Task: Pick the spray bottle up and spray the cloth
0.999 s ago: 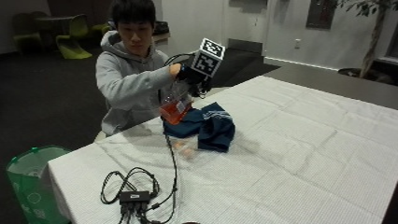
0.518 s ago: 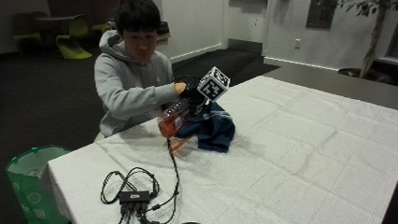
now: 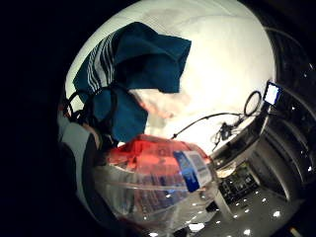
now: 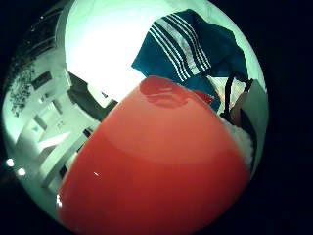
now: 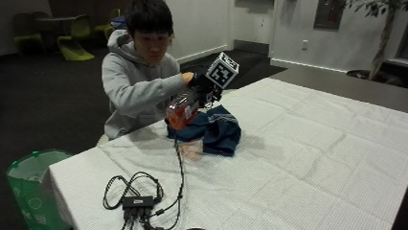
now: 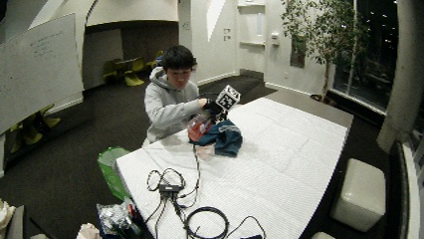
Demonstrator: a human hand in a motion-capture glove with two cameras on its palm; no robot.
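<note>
1. The spray bottle [image 5: 183,108] hangs in the air just left of the blue cloth [image 5: 213,129], tilted, its clear body showing orange liquid. The gloved right hand [image 5: 203,85] has its fingers curled round the bottle's upper part, above the cloth's left edge. The thumb-side palm view is almost filled by the orange bottle [image 4: 156,166], so it sits close against the palm.
2. The nozzle cannot be made out, so its aim is uncertain. If it points left of the cloth, or back at the grey sleeve [image 5: 143,88], the spray would likely wet the person or the white tablecloth [image 5: 306,153] instead.
3. The bottle leans well over. If the dip tube lifts out of the liquid, the trigger may give only air or a dribble.
4. The cloth lies bunched in folds, its striped edge [image 4: 178,46] turned up. A short burst would probably reach only the top fold.
5. A black cable [image 5: 178,167] drops from the hand just left of the cloth to a small box [image 5: 137,201] nearer the table's front edge. A wide swing could drag it through the cloth and shift it.
</note>
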